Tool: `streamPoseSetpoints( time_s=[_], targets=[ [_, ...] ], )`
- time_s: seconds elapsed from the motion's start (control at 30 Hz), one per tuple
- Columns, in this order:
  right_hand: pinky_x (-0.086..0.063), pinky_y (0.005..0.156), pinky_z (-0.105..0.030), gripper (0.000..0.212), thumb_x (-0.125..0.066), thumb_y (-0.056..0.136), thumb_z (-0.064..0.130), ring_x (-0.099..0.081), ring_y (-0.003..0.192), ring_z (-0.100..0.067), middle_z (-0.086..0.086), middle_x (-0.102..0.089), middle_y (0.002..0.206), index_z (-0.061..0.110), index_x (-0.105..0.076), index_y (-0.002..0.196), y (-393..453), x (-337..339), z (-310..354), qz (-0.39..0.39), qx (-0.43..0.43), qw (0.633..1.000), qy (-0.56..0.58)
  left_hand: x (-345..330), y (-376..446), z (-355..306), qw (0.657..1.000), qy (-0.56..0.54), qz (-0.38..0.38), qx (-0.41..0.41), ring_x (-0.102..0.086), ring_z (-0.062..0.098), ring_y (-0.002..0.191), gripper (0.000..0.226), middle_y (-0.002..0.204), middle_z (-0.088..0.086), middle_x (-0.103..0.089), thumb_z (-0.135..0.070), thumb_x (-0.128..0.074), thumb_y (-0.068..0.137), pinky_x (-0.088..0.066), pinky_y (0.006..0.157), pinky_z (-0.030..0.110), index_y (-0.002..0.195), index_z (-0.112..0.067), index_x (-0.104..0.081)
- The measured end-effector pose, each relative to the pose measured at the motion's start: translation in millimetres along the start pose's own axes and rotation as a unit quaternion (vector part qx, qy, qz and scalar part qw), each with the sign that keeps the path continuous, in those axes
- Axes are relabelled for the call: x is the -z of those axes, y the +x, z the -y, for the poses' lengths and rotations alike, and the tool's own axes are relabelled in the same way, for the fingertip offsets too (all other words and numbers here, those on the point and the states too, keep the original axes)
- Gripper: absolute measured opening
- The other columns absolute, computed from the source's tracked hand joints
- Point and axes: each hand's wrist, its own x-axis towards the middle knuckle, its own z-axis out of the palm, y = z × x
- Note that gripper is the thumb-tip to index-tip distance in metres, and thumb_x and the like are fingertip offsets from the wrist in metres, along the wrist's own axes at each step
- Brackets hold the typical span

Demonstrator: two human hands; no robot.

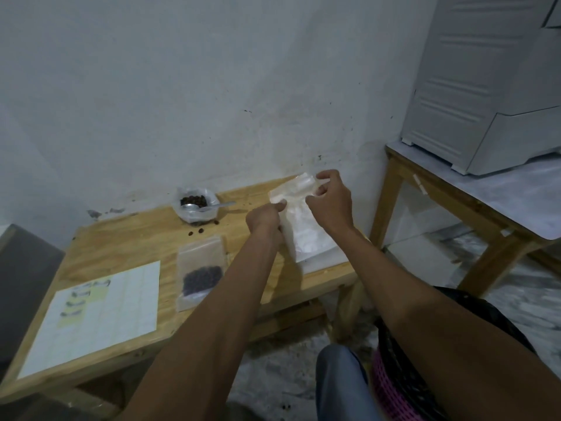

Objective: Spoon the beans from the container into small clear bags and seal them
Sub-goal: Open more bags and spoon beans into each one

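**Both hands on a clear bag**

Our left hand (264, 218) pinches the near left edge of an empty clear bag (299, 220), and our right hand (329, 199) pinches its far top edge, holding it above the wooden table (127, 238). Left of them lies a filled bag (202, 276) of beans. Farther back stands the container (195, 206) of beans with a spoon (209, 206) resting in it.
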Motion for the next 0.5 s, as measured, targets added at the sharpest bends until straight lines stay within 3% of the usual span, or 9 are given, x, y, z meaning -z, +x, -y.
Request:
streamPoseSetpoints(
  time_s=[0.07,0.13,0.2,0.3,0.4,0.5],
  targets=[
    [-0.052,0.064,-0.034,0.045,-0.071,0.08,0.002,-0.058,0.069,-0.018,0.0,-0.056,0.077,0.018,-0.056,0.119,3.2,2.5,14.8,0.008,-0.018,0.998,0.06,4.2,-0.4,-11.2,0.999,-0.037,0.021,-0.013,-0.054,0.018,0.062,0.019,0.073,0.005,-0.061,-0.006,-0.081,0.085,-0.048,0.058,0.032,0.081,-0.006,-0.063],
    [-0.051,0.062,-0.033,0.029,-0.071,0.083,0.007,-0.059,0.067,-0.02,-0.004,-0.057,0.073,0.017,-0.061,0.108,7.3,2.7,28.4,0.027,-0.016,0.995,0.094,11.9,-2.5,-23.0,0.997,-0.054,0.039,-0.051,-0.05,0.015,0.057,0.013,0.071,0.004,-0.059,-0.004,-0.077,0.089,-0.045,0.053,0.028,0.087,-0.008,-0.064],
    [-0.052,0.059,-0.033,0.012,-0.074,0.087,0.012,-0.063,0.062,-0.018,-0.004,-0.06,0.07,0.015,-0.064,0.093,9.6,0.6,41.7,0.058,-0.006,0.99,0.132,22.9,-1.9,-34.6,0.994,-0.063,0.032,-0.086,-0.057,0.016,0.062,0.013,0.081,0.007,-0.065,-0.005,-0.076,0.09,-0.051,0.056,0.027,0.101,-0.007,-0.068],
    [-0.057,0.055,-0.036,0.015,-0.076,0.089,0.01,-0.066,0.058,-0.016,-0.001,-0.065,0.074,0.015,-0.064,0.082,6.7,-10.1,60.5,0.098,0.028,0.982,0.16,43.6,-0.6,-50.0,0.985,-0.02,-0.043,-0.163,-0.064,0.021,0.083,0.026,0.097,0.006,-0.068,-0.012,-0.08,0.086,-0.054,0.074,0.036,0.106,-0.015,-0.064],
    [-0.058,0.061,-0.037,0.023,-0.078,0.084,0.008,-0.067,0.064,-0.015,0.005,-0.067,0.072,0.02,-0.062,0.072,-3.1,-30.2,79.5,0.101,0.097,0.982,0.123,66.1,-10.0,-65.4,0.96,0.012,-0.093,-0.265,-0.061,0.021,0.078,0.025,0.086,0.0,-0.063,-0.025,-0.079,0.089,-0.052,0.073,0.037,0.103,-0.017,-0.061],
    [-0.059,0.066,-0.031,0.024,-0.079,0.081,0.008,-0.067,0.067,-0.009,0.009,-0.068,0.072,0.022,-0.063,0.071,-14.5,-54.2,97.8,0.107,0.136,0.979,0.106,90.5,-20.0,-83.3,0.951,0.026,-0.079,-0.297,-0.063,0.02,0.071,0.04,0.09,0.01,-0.068,-0.048,-0.078,0.087,-0.055,0.066,0.037,0.105,-0.017,-0.061]
  ],
)
